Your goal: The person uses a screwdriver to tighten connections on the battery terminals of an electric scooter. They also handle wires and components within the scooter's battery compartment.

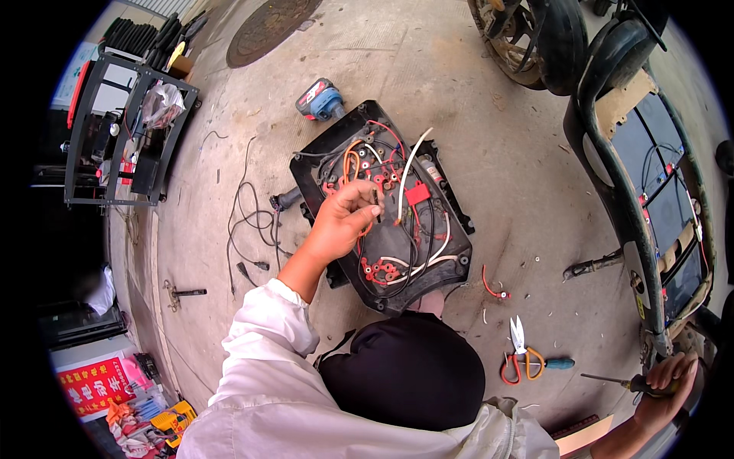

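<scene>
rack (122,130): far left of the tray, black metal frame w/ a plastic bag and tools in it
loose cable (248,222): on the concrete just left of the tray
drill (321,99): blue-red, just above the tray's upper left corner
tray (451,252): black plastic battery tray on the ground, the landmark, full of red, black, white wires
left hand (340,222): over the tray's middle, fingers pinched together on a small dark part among the wires (382,180); what part exactly, cannot tell
step: looks like wiring work inside the tray, at the connectors
next move: prob. needs a steady pinch and care not to pull the neighbour wires
scissors (520,348): orange handles, lower right of the tray
right hand (665,386): far right of the tray, closed around a screwdriver (612,380), beside the scooter frame (634,191)
</scene>
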`<action>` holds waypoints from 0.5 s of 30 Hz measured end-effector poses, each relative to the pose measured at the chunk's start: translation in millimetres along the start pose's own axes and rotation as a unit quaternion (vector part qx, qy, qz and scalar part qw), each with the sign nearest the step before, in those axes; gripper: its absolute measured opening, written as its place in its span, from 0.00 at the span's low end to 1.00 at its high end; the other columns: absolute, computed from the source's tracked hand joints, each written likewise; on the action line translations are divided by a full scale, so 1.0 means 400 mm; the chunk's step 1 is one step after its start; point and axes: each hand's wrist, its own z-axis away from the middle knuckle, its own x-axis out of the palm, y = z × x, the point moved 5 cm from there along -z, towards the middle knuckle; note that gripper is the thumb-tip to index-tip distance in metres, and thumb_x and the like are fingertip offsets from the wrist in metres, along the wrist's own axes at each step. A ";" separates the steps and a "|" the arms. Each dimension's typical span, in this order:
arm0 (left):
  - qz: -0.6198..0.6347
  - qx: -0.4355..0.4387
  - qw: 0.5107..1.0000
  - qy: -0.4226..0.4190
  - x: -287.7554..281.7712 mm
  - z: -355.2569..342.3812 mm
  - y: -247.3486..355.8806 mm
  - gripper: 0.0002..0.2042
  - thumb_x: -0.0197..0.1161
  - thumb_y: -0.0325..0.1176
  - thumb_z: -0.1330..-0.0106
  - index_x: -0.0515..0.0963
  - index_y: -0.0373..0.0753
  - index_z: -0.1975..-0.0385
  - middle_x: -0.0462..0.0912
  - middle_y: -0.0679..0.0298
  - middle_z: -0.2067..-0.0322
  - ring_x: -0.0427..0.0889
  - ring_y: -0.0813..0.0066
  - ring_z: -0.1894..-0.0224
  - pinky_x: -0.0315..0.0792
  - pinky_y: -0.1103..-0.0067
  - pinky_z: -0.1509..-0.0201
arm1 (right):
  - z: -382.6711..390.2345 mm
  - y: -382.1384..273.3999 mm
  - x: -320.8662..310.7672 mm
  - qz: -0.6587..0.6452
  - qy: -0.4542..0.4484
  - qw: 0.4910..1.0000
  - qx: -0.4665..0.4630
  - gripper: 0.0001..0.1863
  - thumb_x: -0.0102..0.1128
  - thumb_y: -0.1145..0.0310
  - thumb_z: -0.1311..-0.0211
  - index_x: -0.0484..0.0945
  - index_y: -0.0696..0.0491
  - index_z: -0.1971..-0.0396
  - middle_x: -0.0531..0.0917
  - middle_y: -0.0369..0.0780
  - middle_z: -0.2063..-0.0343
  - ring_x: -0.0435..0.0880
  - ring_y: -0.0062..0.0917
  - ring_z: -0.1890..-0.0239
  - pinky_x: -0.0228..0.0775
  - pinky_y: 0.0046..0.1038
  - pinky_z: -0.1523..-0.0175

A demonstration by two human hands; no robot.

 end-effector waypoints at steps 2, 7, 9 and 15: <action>-0.004 0.007 1.000 -0.002 0.002 0.002 0.006 0.12 0.62 0.22 0.30 0.75 0.37 0.49 0.81 0.67 0.59 0.82 0.77 0.57 0.78 0.78 0.53 | -0.001 0.001 -0.001 0.003 0.007 1.000 -0.001 0.16 0.40 0.58 0.19 0.58 0.47 0.71 0.60 0.31 0.80 0.56 0.14 0.81 0.54 0.19 0.72; 0.059 -0.096 0.992 0.048 -0.005 0.008 0.009 0.13 0.57 0.24 0.27 0.73 0.38 0.45 0.82 0.66 0.58 0.83 0.76 0.55 0.79 0.77 0.51 | -0.001 0.005 -0.005 0.006 0.011 1.000 -0.002 0.16 0.40 0.58 0.19 0.58 0.47 0.71 0.60 0.31 0.80 0.57 0.14 0.81 0.54 0.19 0.72; 0.087 -0.126 0.985 0.076 -0.013 0.010 0.003 0.14 0.55 0.24 0.26 0.72 0.39 0.42 0.82 0.65 0.57 0.83 0.74 0.54 0.80 0.76 0.51 | -0.001 0.006 -0.005 0.007 0.017 1.000 -0.003 0.16 0.40 0.58 0.19 0.58 0.47 0.71 0.60 0.31 0.80 0.57 0.14 0.81 0.55 0.19 0.72; 0.157 -0.140 0.970 0.123 -0.036 0.012 -0.022 0.15 0.54 0.28 0.24 0.71 0.40 0.40 0.83 0.66 0.57 0.85 0.74 0.55 0.82 0.76 0.53 | -0.002 0.007 -0.007 0.008 0.025 1.000 -0.005 0.16 0.41 0.58 0.19 0.59 0.48 0.71 0.60 0.31 0.81 0.57 0.14 0.81 0.54 0.19 0.73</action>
